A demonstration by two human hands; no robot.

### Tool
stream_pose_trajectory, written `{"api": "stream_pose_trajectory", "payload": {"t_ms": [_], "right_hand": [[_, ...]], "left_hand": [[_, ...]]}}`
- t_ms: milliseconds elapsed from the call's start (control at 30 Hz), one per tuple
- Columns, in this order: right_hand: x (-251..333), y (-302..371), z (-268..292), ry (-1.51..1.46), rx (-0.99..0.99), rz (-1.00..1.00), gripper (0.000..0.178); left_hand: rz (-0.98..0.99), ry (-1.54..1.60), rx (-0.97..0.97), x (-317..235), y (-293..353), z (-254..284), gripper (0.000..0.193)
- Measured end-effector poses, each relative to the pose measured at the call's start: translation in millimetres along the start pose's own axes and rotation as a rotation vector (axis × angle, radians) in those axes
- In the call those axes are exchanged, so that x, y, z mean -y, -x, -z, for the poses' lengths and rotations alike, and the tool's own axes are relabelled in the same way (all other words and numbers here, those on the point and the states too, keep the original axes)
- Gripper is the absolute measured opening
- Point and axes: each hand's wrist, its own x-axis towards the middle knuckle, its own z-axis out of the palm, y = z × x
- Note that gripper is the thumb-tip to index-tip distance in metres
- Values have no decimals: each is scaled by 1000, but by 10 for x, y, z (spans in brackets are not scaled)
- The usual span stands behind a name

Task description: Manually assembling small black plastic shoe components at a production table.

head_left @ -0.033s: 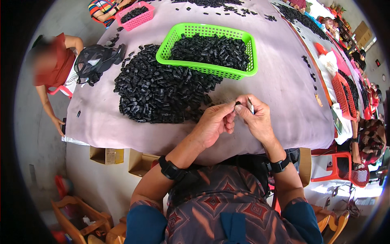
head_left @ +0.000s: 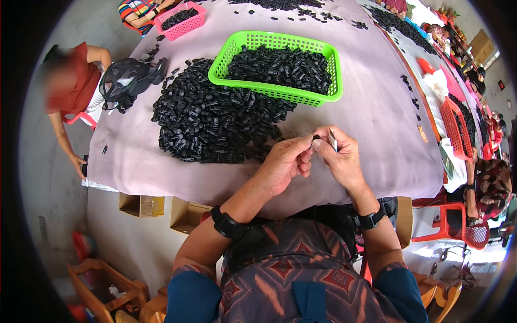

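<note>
Over the near part of the cloth, my two hands meet fingertip to fingertip. My left hand [head_left: 286, 162] is closed, its thumb and forefinger pinching a small black plastic part [head_left: 316, 138]. My right hand [head_left: 343, 159] touches the same part with its thumb tip and holds a slim silver pointed tool [head_left: 333, 141] against its fingers; the tool's exact kind is hard to make out. Left of my hands lies a large heap of black plastic parts [head_left: 207, 121]. A bright green basket [head_left: 277, 92], partly filled with similar parts, stands beyond, at the heap's far right edge.
Pale pinkish cloth covers the table [head_left: 377, 107]. A pink basket [head_left: 186, 28] of black parts stands at the far left, near a dark mesh bag [head_left: 129, 81]. One person in a red top [head_left: 72, 81] sits at left. An orange-red basket [head_left: 456, 126] stands at right, with other people beyond.
</note>
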Motion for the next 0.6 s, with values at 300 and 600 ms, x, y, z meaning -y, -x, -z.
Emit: {"api": "stream_pose_trajectory", "payload": {"t_ms": [300,600], "right_hand": [[25,-13,-6,46,-64,-15,5],[89,-62,16,103,-153,31,4]], "left_hand": [[-42,1,-37,5,-3,14,27],[-67,-91,-84,80,-33,48,19]]}}
